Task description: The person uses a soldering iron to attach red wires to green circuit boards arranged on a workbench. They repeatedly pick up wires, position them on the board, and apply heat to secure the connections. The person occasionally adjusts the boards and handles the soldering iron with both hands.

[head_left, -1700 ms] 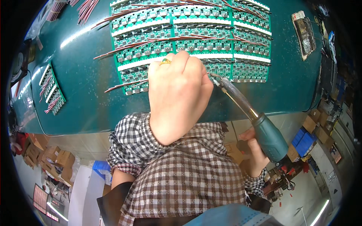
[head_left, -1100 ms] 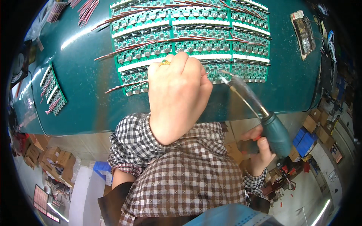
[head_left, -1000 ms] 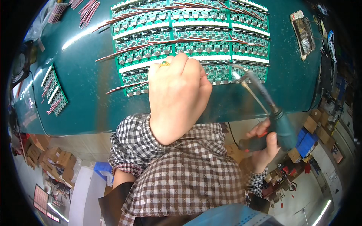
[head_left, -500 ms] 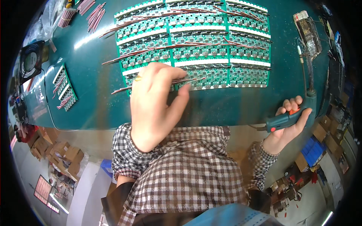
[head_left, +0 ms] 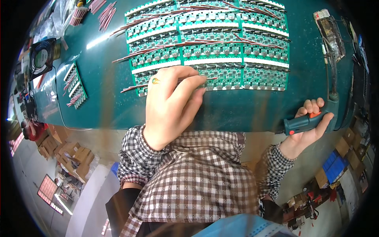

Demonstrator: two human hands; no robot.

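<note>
My left hand [head_left: 169, 104], a ring on one finger, reaches over the nearest row of a large block of green circuit boards [head_left: 265, 80]. Its thumb and fingertips are pinched together on a thin red-and-white wire [head_left: 213, 78], whose end pokes out to the right above the boards. More such wires [head_left: 132, 88] lie on the boards to the left of the hand. At the right edge of the table my right hand [head_left: 304, 139] grips a dark green soldering gun [head_left: 299, 125] with an orange trigger. Its long metal tip points away toward the back, apart from the boards.
At back right lies a worn block-like stand [head_left: 328, 29]. A smaller circuit board panel with wires [head_left: 75, 87] rests on the left, near a black fan [head_left: 42, 58]. Bundles of wires [head_left: 106, 16] lie at the far left. A cable [head_left: 56, 102] runs down the table's left side.
My left thumb and fingers have closed together on the wire. My right hand still holds the soldering gun. The whole view has shifted slightly.
</note>
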